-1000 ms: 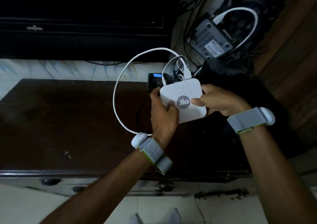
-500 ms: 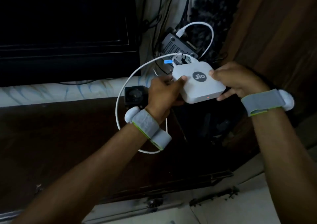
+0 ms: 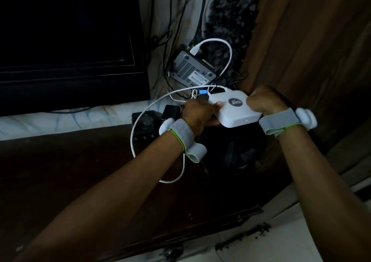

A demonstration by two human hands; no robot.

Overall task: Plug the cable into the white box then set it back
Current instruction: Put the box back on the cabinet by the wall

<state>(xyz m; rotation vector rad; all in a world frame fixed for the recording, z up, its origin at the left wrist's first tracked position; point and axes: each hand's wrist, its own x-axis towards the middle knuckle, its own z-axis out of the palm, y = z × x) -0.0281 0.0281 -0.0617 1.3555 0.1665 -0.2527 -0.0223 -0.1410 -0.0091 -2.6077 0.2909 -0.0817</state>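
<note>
The white box (image 3: 237, 113), flat and square with a dark round logo on top and a small red light on its front edge, is held in the air over a dark shape at the table's right end. My left hand (image 3: 198, 113) grips its left side and my right hand (image 3: 263, 103) grips its right side. A white cable (image 3: 140, 119) loops from the box's back edge down over the dark table (image 3: 70, 161) and passes under my left wrist. Other thin wires also enter the back of the box.
A grey router (image 3: 190, 70) leans against the wall behind, with a short white cable (image 3: 224, 46) looping from it. A black screen (image 3: 66, 40) fills the left. A small black cube device (image 3: 144, 123) sits left of the box. A brown wooden panel (image 3: 311, 40) stands at the right.
Both hands have carried the white box up and to the right, from over the table's middle toward the back right corner near the router. The cable loop trails along behind it.
</note>
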